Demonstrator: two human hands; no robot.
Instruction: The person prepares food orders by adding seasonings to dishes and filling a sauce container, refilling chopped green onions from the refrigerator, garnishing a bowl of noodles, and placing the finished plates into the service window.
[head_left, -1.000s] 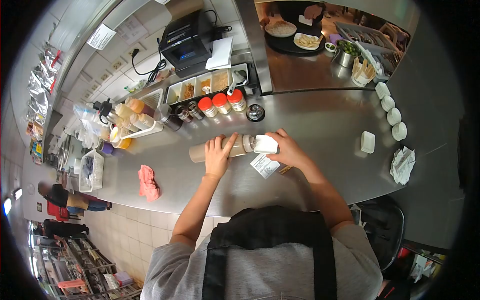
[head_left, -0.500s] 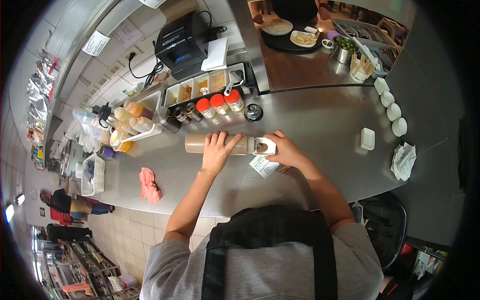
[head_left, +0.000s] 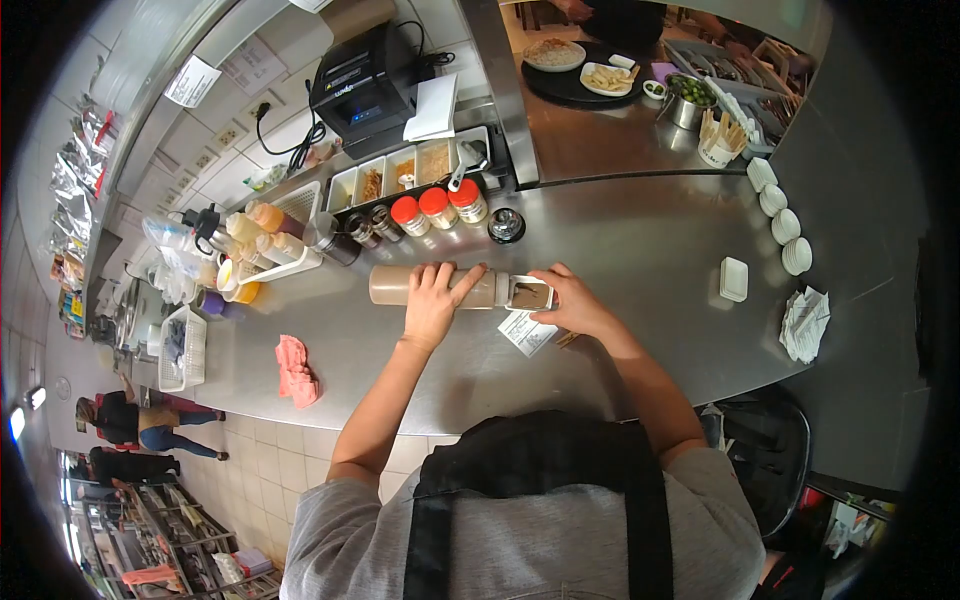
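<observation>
brown sauce [head_left: 530, 294] now spreads wider in the white dish [head_left: 551, 297] (filling looks well along); the left hand [head_left: 432, 307] grips the bottle [head_left: 389, 286], the right hand [head_left: 577, 302] holds the white dish.

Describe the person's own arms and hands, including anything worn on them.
The left hand and right hand are ungloved, with no watch or bracelet showing. Short grey sleeves leave the forearms uncovered. Wide black straps run over the grey shirt.
</observation>
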